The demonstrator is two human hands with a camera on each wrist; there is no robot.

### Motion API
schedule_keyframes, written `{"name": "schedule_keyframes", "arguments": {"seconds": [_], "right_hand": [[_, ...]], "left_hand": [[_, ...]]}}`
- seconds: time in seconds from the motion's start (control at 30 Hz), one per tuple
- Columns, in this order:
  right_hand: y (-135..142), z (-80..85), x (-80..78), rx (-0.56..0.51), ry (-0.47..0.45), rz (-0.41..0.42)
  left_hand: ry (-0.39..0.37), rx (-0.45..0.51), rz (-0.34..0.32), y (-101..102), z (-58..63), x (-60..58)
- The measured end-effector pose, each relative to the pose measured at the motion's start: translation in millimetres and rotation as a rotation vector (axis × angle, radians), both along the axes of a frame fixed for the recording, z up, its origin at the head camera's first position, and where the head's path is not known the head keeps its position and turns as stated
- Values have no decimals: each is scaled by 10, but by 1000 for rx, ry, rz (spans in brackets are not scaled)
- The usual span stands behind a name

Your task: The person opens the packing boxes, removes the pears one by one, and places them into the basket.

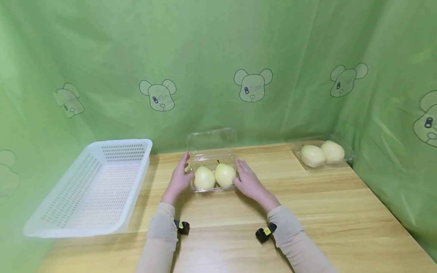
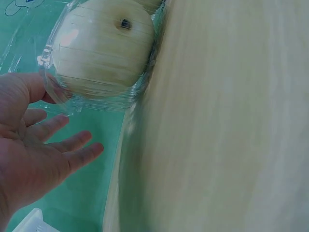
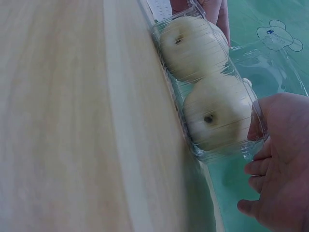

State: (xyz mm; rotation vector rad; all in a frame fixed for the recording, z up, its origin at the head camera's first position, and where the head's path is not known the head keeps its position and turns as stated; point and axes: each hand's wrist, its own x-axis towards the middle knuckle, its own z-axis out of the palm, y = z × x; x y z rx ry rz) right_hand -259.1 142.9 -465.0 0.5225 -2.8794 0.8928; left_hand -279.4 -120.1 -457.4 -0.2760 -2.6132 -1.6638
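Observation:
A clear plastic clamshell box [image 1: 212,141] stands near the back of the table, its lid raised. Inside lie two pale yellow pears, the left pear [image 1: 204,179] and the right pear [image 1: 225,175], side by side. At the box's left end is my left hand [image 1: 179,177]; in the left wrist view its thumb touches the rim while the other fingers [image 2: 79,157] spread apart from the plastic. My right hand [image 1: 250,182] is at the opposite end, its thumb at the rim beside a pear [image 3: 219,113] and its other fingers loosely bent outside.
A white perforated basket [image 1: 134,191] stands on the left of the wooden table [image 1: 225,223]. At the back right is another clear box [image 1: 296,151] with two pears [image 1: 332,151]. Green curtains [image 1: 205,45] with bear-face prints border the back and sides.

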Motion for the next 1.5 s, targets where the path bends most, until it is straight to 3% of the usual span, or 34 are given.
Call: {"name": "schedule_keyframes", "arguments": {"seconds": [0.67, 1.5], "right_hand": [[-5, -24, -8, 4, 4, -9], [-19, -21, -15, 10, 4, -19]], "left_hand": [[-64, -8, 1, -20, 8, 19], [-84, 10, 0, -28, 9, 14]]}}
